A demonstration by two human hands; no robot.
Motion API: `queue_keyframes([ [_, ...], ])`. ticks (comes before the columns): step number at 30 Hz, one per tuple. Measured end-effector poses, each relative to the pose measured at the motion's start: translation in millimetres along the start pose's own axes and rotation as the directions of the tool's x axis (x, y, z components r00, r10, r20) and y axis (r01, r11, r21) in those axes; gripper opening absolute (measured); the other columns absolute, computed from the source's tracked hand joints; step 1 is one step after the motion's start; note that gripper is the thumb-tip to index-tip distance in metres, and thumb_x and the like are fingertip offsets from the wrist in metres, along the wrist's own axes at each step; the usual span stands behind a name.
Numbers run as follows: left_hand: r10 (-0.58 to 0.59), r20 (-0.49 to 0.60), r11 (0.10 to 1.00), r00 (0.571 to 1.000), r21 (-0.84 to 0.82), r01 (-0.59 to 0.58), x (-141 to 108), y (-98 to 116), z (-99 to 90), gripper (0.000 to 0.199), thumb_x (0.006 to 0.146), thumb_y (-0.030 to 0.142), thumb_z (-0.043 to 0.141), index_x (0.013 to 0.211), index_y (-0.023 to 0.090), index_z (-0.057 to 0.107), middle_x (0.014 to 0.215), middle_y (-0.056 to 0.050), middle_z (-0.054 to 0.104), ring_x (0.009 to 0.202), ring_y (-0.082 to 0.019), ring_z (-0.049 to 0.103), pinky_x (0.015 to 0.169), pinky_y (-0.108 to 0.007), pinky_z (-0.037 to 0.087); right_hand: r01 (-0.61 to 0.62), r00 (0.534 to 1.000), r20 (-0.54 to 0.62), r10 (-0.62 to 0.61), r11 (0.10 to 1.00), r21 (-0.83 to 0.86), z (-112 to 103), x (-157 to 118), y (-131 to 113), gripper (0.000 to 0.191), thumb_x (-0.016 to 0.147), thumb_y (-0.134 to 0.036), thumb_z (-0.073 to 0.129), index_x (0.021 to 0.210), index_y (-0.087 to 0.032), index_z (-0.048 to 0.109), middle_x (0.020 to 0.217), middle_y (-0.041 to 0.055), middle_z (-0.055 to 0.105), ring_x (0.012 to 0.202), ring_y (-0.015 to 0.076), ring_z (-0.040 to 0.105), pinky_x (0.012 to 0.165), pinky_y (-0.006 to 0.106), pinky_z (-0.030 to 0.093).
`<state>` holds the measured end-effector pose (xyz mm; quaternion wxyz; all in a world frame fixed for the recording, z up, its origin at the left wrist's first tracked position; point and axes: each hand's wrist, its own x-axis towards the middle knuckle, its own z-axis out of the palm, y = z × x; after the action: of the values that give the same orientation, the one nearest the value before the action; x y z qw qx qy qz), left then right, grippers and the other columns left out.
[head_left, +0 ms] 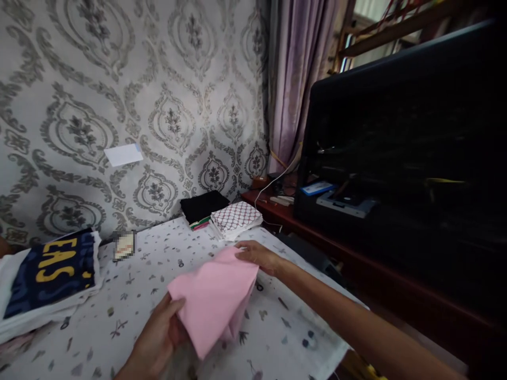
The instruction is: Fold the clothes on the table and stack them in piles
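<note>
A folded pink cloth (217,295) is held up over the patterned white table cover, one corner hanging down toward me. My left hand (162,327) grips its left edge, thumb on top and the other fingers underneath. At the far right corner, my right hand (257,257) pinches the cloth, with its fingertips lying over the upper edge. Just beyond the right hand sits a folded stack of white cloth with a red-and-blue lattice print (236,216). Next to that stack is a folded black cloth (204,207) with green and pink layers showing below it.
A pile of folded clothes topped by a navy piece with yellow letters (59,269) lies at the left. A small blurred card (124,246) rests near the wall. The white cover (150,285) ends at the right beside a dark red ledge (336,237) and a black open case (396,132).
</note>
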<state>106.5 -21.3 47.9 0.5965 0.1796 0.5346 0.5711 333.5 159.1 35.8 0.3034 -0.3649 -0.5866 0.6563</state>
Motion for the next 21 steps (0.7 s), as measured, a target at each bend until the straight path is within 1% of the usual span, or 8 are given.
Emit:
queue_keyframes([
  [3,0.133,0.053,0.989,0.99,0.063,-0.137,30.7,26.1,33.2,0.039,0.077,0.017,0.068,0.114,0.022,0.058,0.103,-0.005,0.072,0.076,-0.018,0.069,0.062,-0.027,0.056,0.127,0.98,-0.15,-0.127,0.992,-0.007,-28.6,13.0,-21.6,0.037,0.057,-0.036,0.078,0.086,-0.016,0.066,0.067,-0.0005,0.063,0.058,0.0118,0.054,0.055,0.024,0.04],
  [6,0.272,0.1,0.961,0.957,0.027,-0.276,79.6,60.0,75.9,0.029,0.077,0.009,0.062,0.104,0.019,0.061,0.09,-0.002,0.071,0.068,-0.014,0.065,0.06,-0.024,0.054,0.226,0.914,-0.321,-0.247,0.969,-0.103,-62.7,41.6,-50.5,0.033,0.06,-0.035,0.074,0.086,-0.016,0.067,0.068,0.0002,0.063,0.059,0.013,0.053,0.055,0.025,0.04],
  [9,0.319,0.052,0.947,0.946,0.017,-0.32,137.2,89.8,119.1,0.025,0.076,0.002,0.058,0.095,0.017,0.061,0.078,0.0,0.067,0.06,-0.012,0.061,0.064,-0.025,0.056,0.268,0.844,-0.426,-0.326,0.944,-0.193,-95.7,79.5,-74.6,0.029,0.062,-0.03,0.069,0.087,-0.015,0.068,0.074,0.001,0.066,0.065,0.0132,0.054,0.059,0.024,0.04],
  [12,0.332,0.006,0.943,0.943,0.025,-0.332,191.8,101.5,148.9,0.023,0.079,0.001,0.056,0.095,0.018,0.061,0.076,0.002,0.065,0.06,-0.01,0.061,0.066,-0.024,0.056,0.263,0.77,-0.51,-0.384,0.918,-0.296,-121.8,118.9,-79.2,0.027,0.065,-0.025,0.063,0.089,-0.015,0.069,0.084,0.0011,0.069,0.074,0.0138,0.056,0.064,0.023,0.042],
  [14,0.299,-0.018,0.953,0.954,0.053,-0.298,222.5,95.6,157.3,0.02,0.083,0.004,0.056,0.097,0.017,0.061,0.081,0.001,0.065,0.064,-0.01,0.062,0.067,-0.024,0.056,0.214,0.734,-0.556,-0.39,0.91,-0.356,-134.4,142.2,-67.9,0.025,0.065,-0.021,0.06,0.088,-0.017,0.07,0.084,0.0001,0.069,0.078,0.0146,0.057,0.065,0.023,0.043],
  [16,0.232,-0.039,0.969,0.972,0.097,-0.228,246.7,81.9,157.4,0.016,0.089,0.014,0.059,0.105,0.015,0.062,0.094,-0.003,0.066,0.076,-0.013,0.065,0.072,-0.029,0.057,0.13,0.721,-0.59,-0.364,0.907,-0.4,-143.7,160.6,-48.7,0.022,0.061,-0.017,0.06,0.08,-0.018,0.07,0.076,-0.0011,0.068,0.075,0.0153,0.058,0.064,0.023,0.043],
  [19,0.15,-0.05,0.979,0.987,0.15,-0.141,270.0,60.7,149.3,0.033,0.093,0.034,0.061,0.12,0.015,0.059,0.117,-0.009,0.063,0.097,-0.02,0.064,0.081,-0.04,0.057,0.019,0.715,-0.62,-0.324,0.895,-0.446,-153.0,177.2,-20.7,0.022,0.055,-0.011,0.06,0.074,-0.019,0.069,0.068,-0.0023,0.065,0.068,0.0151,0.059,0.061,0.023,0.044],
  [21,0.14,-0.042,0.978,0.989,0.165,-0.132,278.2,53.5,143.6,0.032,0.092,0.031,0.062,0.12,0.015,0.058,0.115,-0.009,0.064,0.095,-0.02,0.065,0.08,-0.039,0.058,-0.01,0.709,-0.623,-0.33,0.879,-0.477,-156.9,181.9,-10.4,0.027,0.055,-0.009,0.058,0.078,-0.018,0.07,0.071,-0.0017,0.067,0.07,0.0149,0.06,0.063,0.023,0.045],
])
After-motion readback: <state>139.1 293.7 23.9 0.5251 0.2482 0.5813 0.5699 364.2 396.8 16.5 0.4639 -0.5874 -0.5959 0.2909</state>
